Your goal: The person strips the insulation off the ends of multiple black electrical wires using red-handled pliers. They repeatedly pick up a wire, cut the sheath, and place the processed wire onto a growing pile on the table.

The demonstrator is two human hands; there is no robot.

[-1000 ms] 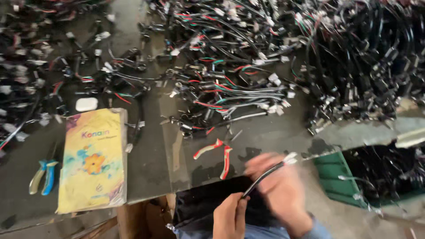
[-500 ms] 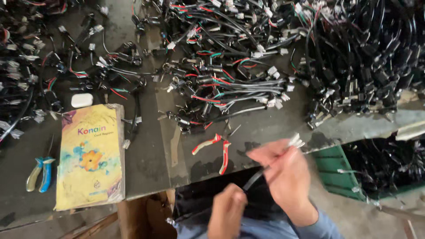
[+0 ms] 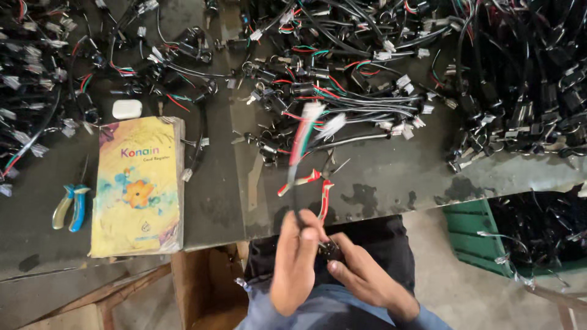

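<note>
Red, green and white wires end in a pale plug on the cable that stands up, blurred, from the person's two hands over the lap, just off the near edge of the table. The left hand is wrapped around the cable's lower black stretch, seemingly to steady it; the right hand pinches a small dark part at its bottom end, fingers closed on it. Held upright like this, the loose plug end stays clear of the heap.

Just beyond the hands lies one pair of red-handled pliers, handles toward the person, near enough to grab. Farther back a pile of cables sprawls across the table, too tangled to count. To the left lie one yellow book, one small white case and one pair of blue-and-yellow pliers. One green crate of more cables sits low on the right.
</note>
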